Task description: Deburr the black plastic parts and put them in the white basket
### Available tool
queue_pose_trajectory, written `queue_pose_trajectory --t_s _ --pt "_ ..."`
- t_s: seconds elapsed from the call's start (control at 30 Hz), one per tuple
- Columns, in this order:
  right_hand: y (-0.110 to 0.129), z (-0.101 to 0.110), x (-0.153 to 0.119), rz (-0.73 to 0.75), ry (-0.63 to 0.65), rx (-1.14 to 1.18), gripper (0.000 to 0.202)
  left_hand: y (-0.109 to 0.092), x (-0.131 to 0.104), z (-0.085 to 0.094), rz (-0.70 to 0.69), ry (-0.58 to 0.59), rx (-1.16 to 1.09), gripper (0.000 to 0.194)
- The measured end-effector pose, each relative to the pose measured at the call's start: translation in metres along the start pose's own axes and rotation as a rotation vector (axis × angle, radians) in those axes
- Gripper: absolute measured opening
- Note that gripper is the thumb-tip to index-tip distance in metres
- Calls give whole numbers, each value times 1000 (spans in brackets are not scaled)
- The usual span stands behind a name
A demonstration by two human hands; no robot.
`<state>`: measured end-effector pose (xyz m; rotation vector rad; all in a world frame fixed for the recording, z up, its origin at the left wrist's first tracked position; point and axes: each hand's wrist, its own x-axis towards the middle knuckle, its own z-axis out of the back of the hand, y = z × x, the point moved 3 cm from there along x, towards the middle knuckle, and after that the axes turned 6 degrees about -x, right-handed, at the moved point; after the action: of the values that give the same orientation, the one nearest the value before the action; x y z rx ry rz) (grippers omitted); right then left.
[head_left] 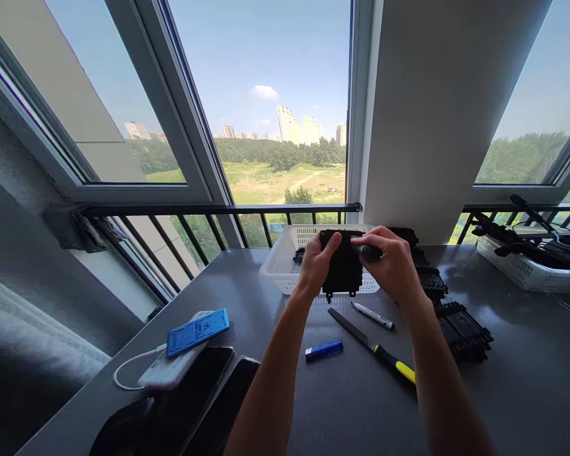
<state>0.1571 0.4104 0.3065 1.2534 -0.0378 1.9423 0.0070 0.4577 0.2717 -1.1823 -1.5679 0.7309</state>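
Note:
My left hand [315,263] grips a flat black plastic part [342,269] by its left side, thumb across its face. The part is held up above the table, with small tabs along its lower edge. In my right hand [395,265] is a tool with a dark rounded handle [370,253]. Its front end meets the part's upper right area; the tip is too small to make out. Behind both hands stands a white plastic basket [276,269] with some black pieces [299,254] inside.
Below my hands lie a marker pen [373,315], a flat file [351,326] with a black and yellow handle, and a small blue item [323,349]. Black plastic parts [463,329] line the right. Phones and a blue-topped device [198,332] lie left; another loaded basket [527,269] stands far right.

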Motion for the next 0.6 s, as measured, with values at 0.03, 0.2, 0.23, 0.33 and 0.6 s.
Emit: queue_pose_trajectory --t_s 0.03,0.2,0.23,0.33,0.6 --pt "1 -2 -1 0 59 14 24 0 1 1 -5 -35 -24 42" --pt "10 -15 -10 -26 377 48 26 -6 4 13 -6 -180 -157 44" --pt "11 -17 -12 -31 431 44 25 -7 5 16 3 -193 -175 45" --pt "13 -15 -19 -36 567 19 22 -11 6 25 -4 -242 -181 46" --pt "12 21 -4 -62 77 45 20 -7 4 18 32 -99 -89 46"
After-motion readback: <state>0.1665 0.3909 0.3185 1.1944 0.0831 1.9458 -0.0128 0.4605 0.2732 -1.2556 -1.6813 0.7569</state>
